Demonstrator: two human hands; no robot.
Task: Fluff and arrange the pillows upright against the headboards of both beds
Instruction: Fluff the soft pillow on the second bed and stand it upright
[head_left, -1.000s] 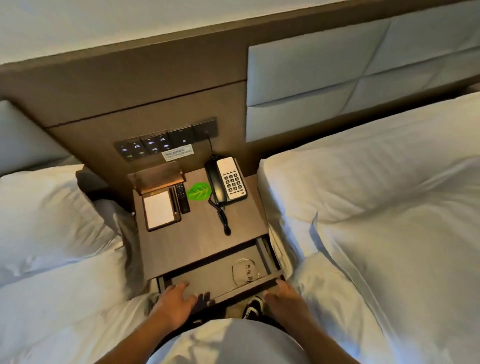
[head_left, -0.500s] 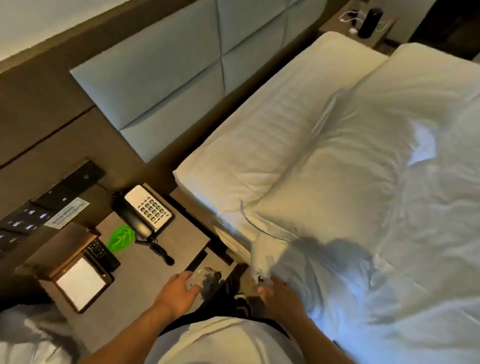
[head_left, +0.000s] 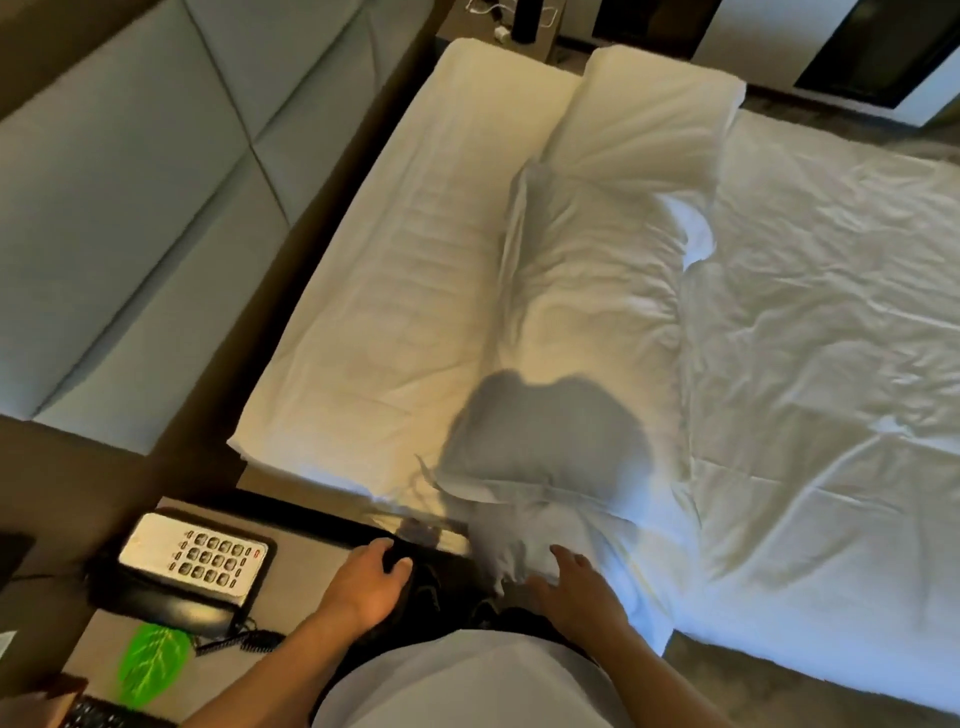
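Two white pillows lie flat on the bed (head_left: 831, 364). The nearer pillow (head_left: 571, 332) stretches toward me, its near end in my shadow, and the farther pillow (head_left: 654, 119) lies beyond it. A folded white layer (head_left: 405, 291) lies beside them along the padded grey headboard (head_left: 130, 208). My right hand (head_left: 576, 592) rests with fingers spread at the near corner of the bed, touching the crumpled white fabric below the nearer pillow. My left hand (head_left: 369, 582) hovers with curled fingers over the edge of the nightstand (head_left: 291, 587), holding nothing.
A telephone (head_left: 192, 561) and a green leaf card (head_left: 148, 662) sit on the nightstand at lower left. A second bedside table (head_left: 498, 26) with a cable and a dark cylinder stands beyond the bed. Carpet (head_left: 779, 680) shows at lower right.
The view has swung right from the nightstand to the right-hand bed. Both hands have left the open drawer; my right hand now reaches the bed corner.
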